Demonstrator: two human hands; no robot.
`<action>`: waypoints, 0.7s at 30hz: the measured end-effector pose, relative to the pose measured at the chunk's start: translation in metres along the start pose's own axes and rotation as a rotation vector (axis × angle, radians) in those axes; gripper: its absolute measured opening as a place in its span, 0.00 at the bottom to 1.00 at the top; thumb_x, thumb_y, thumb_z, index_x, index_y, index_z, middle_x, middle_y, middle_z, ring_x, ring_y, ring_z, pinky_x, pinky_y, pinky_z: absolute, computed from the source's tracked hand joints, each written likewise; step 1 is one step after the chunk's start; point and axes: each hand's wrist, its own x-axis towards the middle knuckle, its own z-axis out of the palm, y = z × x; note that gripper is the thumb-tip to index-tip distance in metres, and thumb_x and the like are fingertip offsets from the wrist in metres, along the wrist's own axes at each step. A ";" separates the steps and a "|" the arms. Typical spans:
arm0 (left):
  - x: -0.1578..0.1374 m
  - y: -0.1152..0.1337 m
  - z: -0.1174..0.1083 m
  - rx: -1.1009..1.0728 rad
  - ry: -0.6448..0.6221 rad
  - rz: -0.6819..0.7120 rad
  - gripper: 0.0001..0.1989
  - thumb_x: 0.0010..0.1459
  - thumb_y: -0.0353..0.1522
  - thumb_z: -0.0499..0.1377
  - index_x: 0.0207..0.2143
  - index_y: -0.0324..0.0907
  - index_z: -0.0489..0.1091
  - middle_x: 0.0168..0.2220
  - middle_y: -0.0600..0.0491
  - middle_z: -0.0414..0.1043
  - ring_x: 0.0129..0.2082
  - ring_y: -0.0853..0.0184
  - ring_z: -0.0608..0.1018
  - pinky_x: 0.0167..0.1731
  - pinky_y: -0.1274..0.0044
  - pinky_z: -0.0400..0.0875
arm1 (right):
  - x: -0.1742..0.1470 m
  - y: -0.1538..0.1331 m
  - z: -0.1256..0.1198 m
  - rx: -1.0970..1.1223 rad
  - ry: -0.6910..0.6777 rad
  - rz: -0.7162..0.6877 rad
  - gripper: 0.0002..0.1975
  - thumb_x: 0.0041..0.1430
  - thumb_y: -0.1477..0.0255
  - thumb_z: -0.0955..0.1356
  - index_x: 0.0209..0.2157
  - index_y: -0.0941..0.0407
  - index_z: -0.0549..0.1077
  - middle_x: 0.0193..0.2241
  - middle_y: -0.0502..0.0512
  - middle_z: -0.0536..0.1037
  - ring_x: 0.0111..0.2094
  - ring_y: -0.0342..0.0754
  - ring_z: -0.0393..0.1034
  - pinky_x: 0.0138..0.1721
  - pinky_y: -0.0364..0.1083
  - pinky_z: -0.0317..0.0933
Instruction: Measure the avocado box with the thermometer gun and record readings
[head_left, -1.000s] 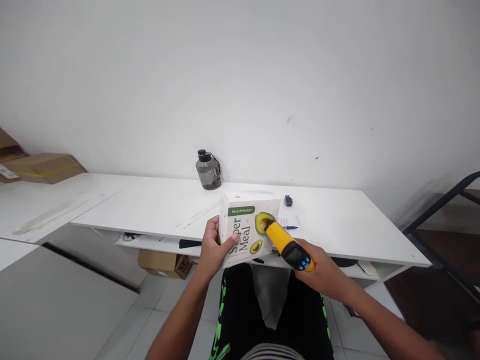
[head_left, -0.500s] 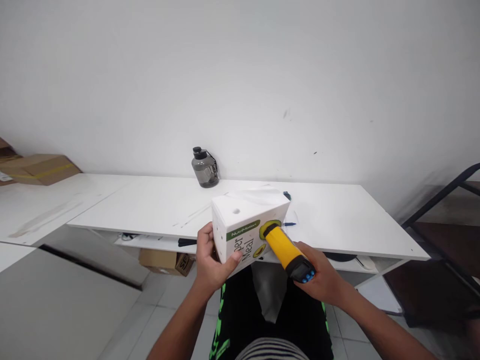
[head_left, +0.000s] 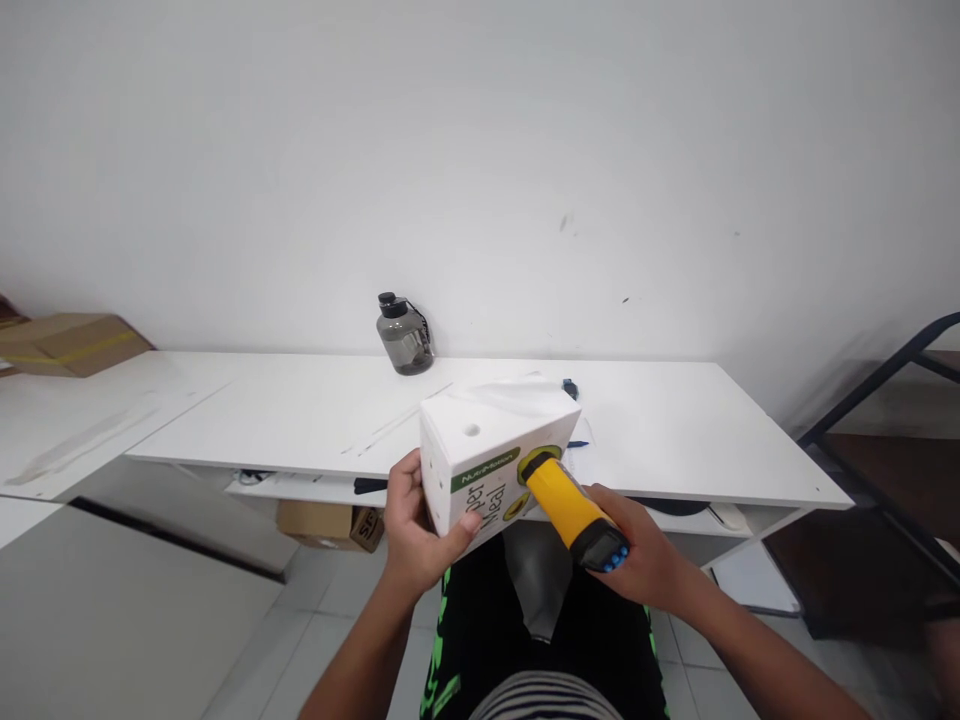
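A white carton (head_left: pixel 501 425) with a green "NutriMotion" band, part of the word "Meal" and avocado pictures is held tilted over the desk's front edge. My left hand (head_left: pixel 424 530) grips its left side, thumb on the printed face and fingers around the side. In my right hand (head_left: pixel 637 545) is a yellow and black infrared thermometer (head_left: pixel 566 505), with a small dark display and blue buttons at the end facing me. Its black nose points at the printed face by the upper avocado; whether it touches cannot be told. My right hand hides the thermometer's handle.
A grey water bottle (head_left: pixel 405 338) stands on the white desk (head_left: pixel 285 400) against the wall. Behind the carton lie a blue pen (head_left: pixel 577 444) and a small dark object (head_left: pixel 570 388). Cardboard boxes sit far left (head_left: pixel 79 345) and below the desk (head_left: pixel 319 523). A dark-framed chair (head_left: pixel 885 375) is right.
The view has shifted slightly. The carton has tipped a little, its top face showing slightly more, while both hands keep their holds and the thermometer stays at the printed face.
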 end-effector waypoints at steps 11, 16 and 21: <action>0.002 -0.010 0.006 -0.101 0.164 -0.137 0.34 0.44 0.38 0.67 0.52 0.42 0.59 0.42 0.48 0.71 0.36 0.63 0.77 0.32 0.73 0.75 | 0.007 -0.008 0.011 0.191 0.008 0.200 0.26 0.54 0.65 0.69 0.54 0.52 0.62 0.44 0.56 0.72 0.42 0.49 0.68 0.41 0.46 0.66; 0.026 -0.069 0.017 -0.076 0.326 -0.167 0.31 0.48 0.41 0.64 0.50 0.41 0.56 0.45 0.45 0.69 0.42 0.63 0.76 0.41 0.70 0.74 | 0.004 -0.011 0.028 0.456 -0.009 0.300 0.31 0.59 0.53 0.64 0.58 0.51 0.53 0.33 0.51 0.69 0.28 0.42 0.64 0.31 0.44 0.65; 0.044 -0.143 0.028 0.127 0.420 -0.180 0.37 0.44 0.40 0.66 0.51 0.40 0.51 0.51 0.40 0.64 0.49 0.61 0.73 0.48 0.68 0.70 | 0.006 -0.003 0.043 0.394 0.244 0.279 0.30 0.59 0.47 0.57 0.55 0.53 0.56 0.26 0.50 0.65 0.25 0.44 0.62 0.26 0.44 0.64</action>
